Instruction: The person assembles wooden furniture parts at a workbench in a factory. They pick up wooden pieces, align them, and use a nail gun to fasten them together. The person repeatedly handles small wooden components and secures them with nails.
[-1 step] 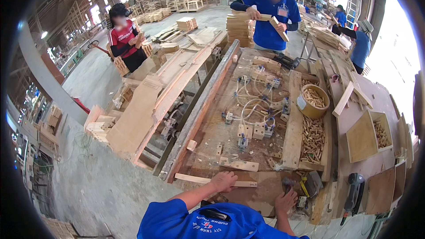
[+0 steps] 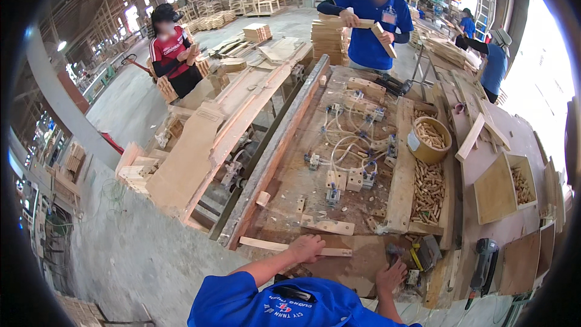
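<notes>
My left hand (image 2: 307, 248) lies over a narrow wooden strip (image 2: 266, 243) at the near edge of the workbench, its fingers curled onto the wood. The strip runs sideways out from under the hand on both sides. Farther right, my right hand (image 2: 392, 274) is closed around a dark object (image 2: 395, 252); its kind is blurred and partly covered by the fingers. Beside that hand sits a grey block-like piece with a yellow edge (image 2: 426, 252). Just beyond the strip rests a short wooden piece with holes (image 2: 327, 225).
Clamps with pale hoses (image 2: 345, 145) spread across the bench (image 2: 278, 206). At right are a trough of wooden dowels (image 2: 427, 194), a yellow tub of dowels (image 2: 429, 139), a wooden box (image 2: 502, 188) and a power tool (image 2: 483, 269). A co-worker (image 2: 372, 30) holds wood pieces across the bench.
</notes>
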A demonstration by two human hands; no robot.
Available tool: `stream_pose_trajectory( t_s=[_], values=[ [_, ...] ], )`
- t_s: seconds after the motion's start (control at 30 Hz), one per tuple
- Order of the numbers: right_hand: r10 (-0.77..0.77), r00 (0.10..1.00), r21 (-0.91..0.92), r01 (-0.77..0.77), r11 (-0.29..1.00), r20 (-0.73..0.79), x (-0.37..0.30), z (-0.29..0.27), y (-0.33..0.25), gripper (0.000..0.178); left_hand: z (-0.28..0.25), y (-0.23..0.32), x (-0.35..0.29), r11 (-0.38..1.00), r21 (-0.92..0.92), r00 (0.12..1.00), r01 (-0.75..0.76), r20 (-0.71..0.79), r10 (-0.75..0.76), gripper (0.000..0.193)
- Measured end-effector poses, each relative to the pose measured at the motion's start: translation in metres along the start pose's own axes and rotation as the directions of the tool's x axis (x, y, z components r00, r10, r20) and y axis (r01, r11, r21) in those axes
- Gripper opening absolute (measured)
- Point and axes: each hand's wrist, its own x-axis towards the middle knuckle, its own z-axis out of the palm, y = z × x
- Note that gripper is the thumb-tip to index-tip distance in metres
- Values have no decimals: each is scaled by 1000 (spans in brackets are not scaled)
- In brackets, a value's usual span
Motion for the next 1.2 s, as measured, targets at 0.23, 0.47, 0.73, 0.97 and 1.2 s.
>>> stream_pose_trajectory(
  t_s=[0.23,0.47,0.73,0.97,1.2],
  values=[
    [57,998,-17,-57,998,25,5,2,-12,64,-5,-6,4,1000,11,1000,22,-7,-22,46],
    [35,999,-55,-34,998,21,3,0,-15,57,-6,-5,3,999,17,999,30,12,-30,47],
    [18,1000,-77,-17,997,4,3,1,-13,55,-4,-6,0,1000,8,999,3,-45,-3,48],
    [13,1000,-67,-13,998,-7,2,0,-15,55,-3,-6,0,1000,20,999,7,-39,-7,49],
    [19,1000,-103,-21,994,-16,2,3,-11,54,-5,-6,2,1000,20,1000,16,27,-16,51]
  ],
)
